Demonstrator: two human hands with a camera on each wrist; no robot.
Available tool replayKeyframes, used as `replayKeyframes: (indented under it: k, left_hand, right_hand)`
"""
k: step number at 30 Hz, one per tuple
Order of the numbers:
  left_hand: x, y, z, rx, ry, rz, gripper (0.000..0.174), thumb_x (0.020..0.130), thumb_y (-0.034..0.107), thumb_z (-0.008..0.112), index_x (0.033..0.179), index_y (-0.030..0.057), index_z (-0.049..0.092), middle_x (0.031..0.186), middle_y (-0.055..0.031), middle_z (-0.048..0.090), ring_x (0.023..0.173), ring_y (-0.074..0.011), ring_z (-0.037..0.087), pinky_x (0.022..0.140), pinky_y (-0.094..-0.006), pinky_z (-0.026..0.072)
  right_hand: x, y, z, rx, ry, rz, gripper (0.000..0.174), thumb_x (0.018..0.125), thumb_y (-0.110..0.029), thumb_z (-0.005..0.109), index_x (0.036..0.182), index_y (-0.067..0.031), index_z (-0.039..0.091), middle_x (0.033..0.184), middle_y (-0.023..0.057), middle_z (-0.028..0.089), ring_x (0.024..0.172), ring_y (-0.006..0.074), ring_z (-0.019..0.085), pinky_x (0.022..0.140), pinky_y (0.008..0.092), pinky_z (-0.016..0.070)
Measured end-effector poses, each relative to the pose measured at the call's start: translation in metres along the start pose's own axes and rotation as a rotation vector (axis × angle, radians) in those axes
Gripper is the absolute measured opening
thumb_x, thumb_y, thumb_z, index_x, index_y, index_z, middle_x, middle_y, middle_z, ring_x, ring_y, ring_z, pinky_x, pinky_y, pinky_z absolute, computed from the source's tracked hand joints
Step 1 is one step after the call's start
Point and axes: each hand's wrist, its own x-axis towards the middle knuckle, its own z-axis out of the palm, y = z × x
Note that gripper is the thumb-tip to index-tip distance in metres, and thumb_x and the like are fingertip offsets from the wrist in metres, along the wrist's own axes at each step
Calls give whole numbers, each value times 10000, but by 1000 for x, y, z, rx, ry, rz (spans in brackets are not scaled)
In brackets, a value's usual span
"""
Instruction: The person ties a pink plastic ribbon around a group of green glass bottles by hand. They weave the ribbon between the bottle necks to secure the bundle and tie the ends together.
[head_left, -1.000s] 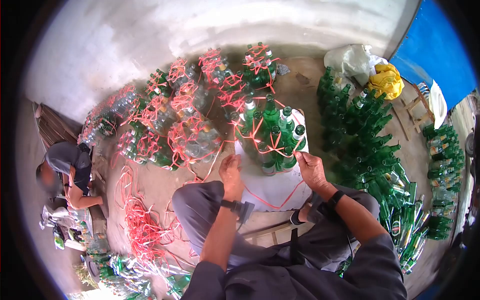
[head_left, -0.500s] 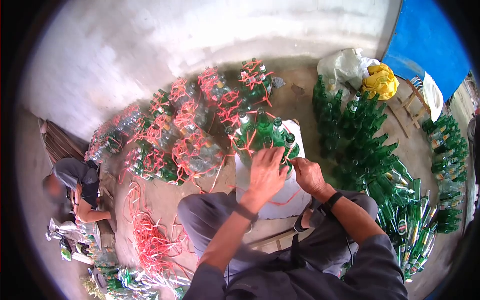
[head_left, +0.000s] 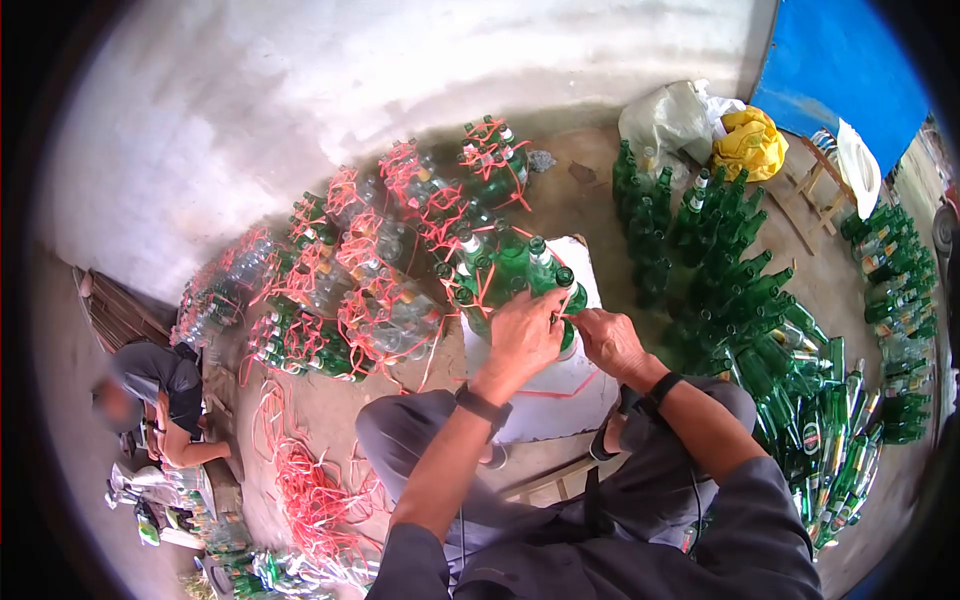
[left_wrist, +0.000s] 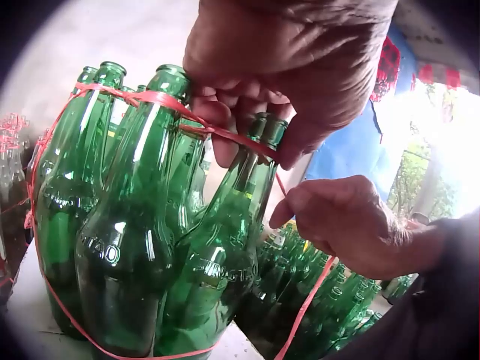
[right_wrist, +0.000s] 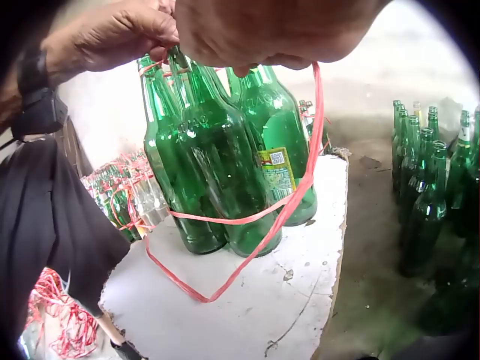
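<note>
Green bottles [left_wrist: 127,232] stand clustered on a white board [right_wrist: 300,300], with red twine [left_wrist: 161,99] around their necks and another strand round their lower bodies. My left hand [head_left: 522,338] is at the necks of the near bottles, its fingers and thumb pinching the twine, as the left wrist view shows [left_wrist: 292,67]. Close on its right, my right hand [head_left: 615,345] pinches a strand of the twine between thumb and forefinger, also seen in the left wrist view. From the right hand [right_wrist: 277,30] a loose length of twine hangs down in front of the bottles onto the board.
Twine-bound bottle bundles [head_left: 385,310] stand at the left, beside a heap of red twine [head_left: 310,500]. Loose green bottles [head_left: 730,260] crowd the floor at the right. White and yellow sacks [head_left: 750,145] lie near the wall. Another person [head_left: 160,390] bends over at the far left.
My left hand has moved up and right from beside the board to the near bottle necks. My right hand has shifted slightly left and down, and both hands are now close together. The head view has shifted.
</note>
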Motion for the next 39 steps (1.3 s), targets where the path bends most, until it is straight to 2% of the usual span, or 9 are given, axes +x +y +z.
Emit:
replayKeyframes:
  k: [4,6,7,9,18,31,34,36,39]
  left_hand:
    - [1,0,1,2,-18,10,450,784,73,697,1222,139,625,967,-25,721,872,-285,641,774,-421,532]
    - [1,0,0,-19,-24,1,475,786,64,691,1249,148,618,970,-21,724,870,-281,637,786,-421,530]
    - [1,-1,0,-17,-24,-1,475,786,64,691,1249,148,618,970,-21,724,870,-281,637,786,-421,530]
    - [2,-2,-2,-25,-63,2,492,789,62,687,1268,146,614,989,-18,725,877,-276,634,796,-420,527]
    - [9,-8,-13,32,-155,177,531,804,93,694,1323,102,582,956,-38,691,915,-275,579,840,-402,489]
    - [20,-3,-29,175,-240,251,536,842,230,712,1333,64,577,911,-75,642,967,-272,553,819,-398,486]
    - [20,-4,-30,163,-237,253,513,796,211,753,1264,70,594,908,-83,666,927,-303,590,814,-407,498]
    - [19,-4,-31,184,-228,91,504,775,261,777,1203,63,600,895,-82,668,944,-303,589,830,-432,491]
    - [19,-3,-40,202,-213,90,468,752,285,791,1123,60,617,848,-65,659,930,-282,583,844,-436,472]
  right_hand:
    - [10,-10,12,134,58,121,111,886,-84,647,818,3,640,745,229,637,687,440,621,581,479,493]
    - [16,-14,16,195,55,308,180,888,-134,643,784,13,660,742,250,630,721,457,623,613,483,503]
    - [19,-16,15,198,55,307,180,888,-134,643,784,13,660,742,250,630,721,457,623,613,483,503]
    - [25,-19,13,196,-13,494,235,891,-201,632,791,3,691,733,252,637,738,450,644,640,484,517]
    - [34,-13,24,47,-120,721,310,856,-349,645,808,-63,756,812,218,700,803,409,689,735,492,551]
    - [44,-19,12,1,-171,685,289,849,-347,665,812,-78,764,816,214,705,804,405,689,749,496,546]
    - [47,-21,9,-13,-184,684,303,849,-377,680,816,-88,767,814,214,704,804,404,690,747,495,545]
    - [49,-25,4,-6,-207,714,322,850,-404,692,822,-93,769,817,213,702,808,406,686,741,490,544]
    - [50,-24,5,16,-208,697,338,860,-419,696,827,-90,768,822,214,698,803,411,680,732,484,544]
